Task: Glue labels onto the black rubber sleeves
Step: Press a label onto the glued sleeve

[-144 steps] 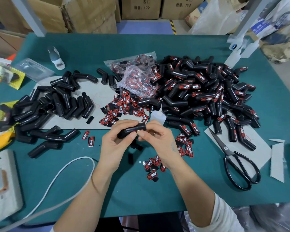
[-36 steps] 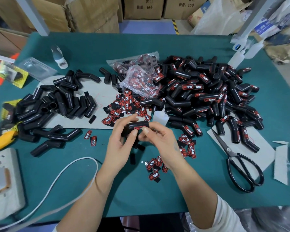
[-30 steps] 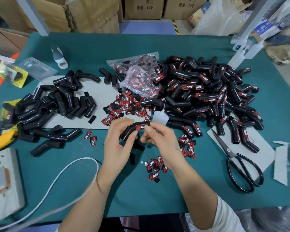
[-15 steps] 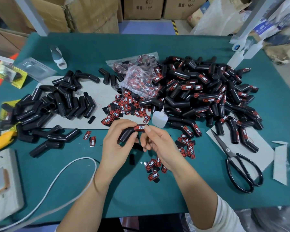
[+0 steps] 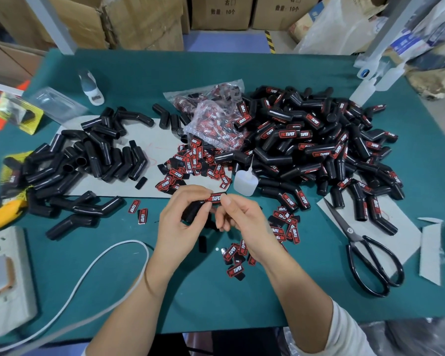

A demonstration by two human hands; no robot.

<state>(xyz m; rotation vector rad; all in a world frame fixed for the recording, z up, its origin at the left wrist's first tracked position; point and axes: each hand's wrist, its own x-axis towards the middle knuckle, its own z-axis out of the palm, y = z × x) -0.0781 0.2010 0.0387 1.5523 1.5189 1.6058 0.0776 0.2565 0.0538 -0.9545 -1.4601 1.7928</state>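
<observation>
While the green table [image 5: 242, 299] carries the whole stock, the work sorts into two heaps: the labelled pile [image 5: 319, 147] on the right and the bare pile [image 5: 82, 160] on the left, well apart. Between them lie loose labels [image 5: 190, 165], a clear bag [image 5: 216, 119] of more labels, and a small glue bottle [image 5: 245, 182] standing upright. Scissors [image 5: 368, 253] lie at the right.

Near the front centre, above the table, the left hand [image 5: 183, 227] grips one black sleeve [image 5: 193, 211], fingers curled round it. The right hand [image 5: 242, 224] pinches at the end of the label [image 5: 217, 198] that sits on the sleeve's upper part.

Step in hand, by judgement: seating the label onto the glued sleeve. The next move calls for firm pressure along the label until it holds, then placing the sleeve on the labelled pile and taking a bare one.

Legible writing: the labels read "PRO TAPER" in red and white on black. Cartons [image 5: 221, 11] behind the table show "10" with characters too small to read reliably.
</observation>
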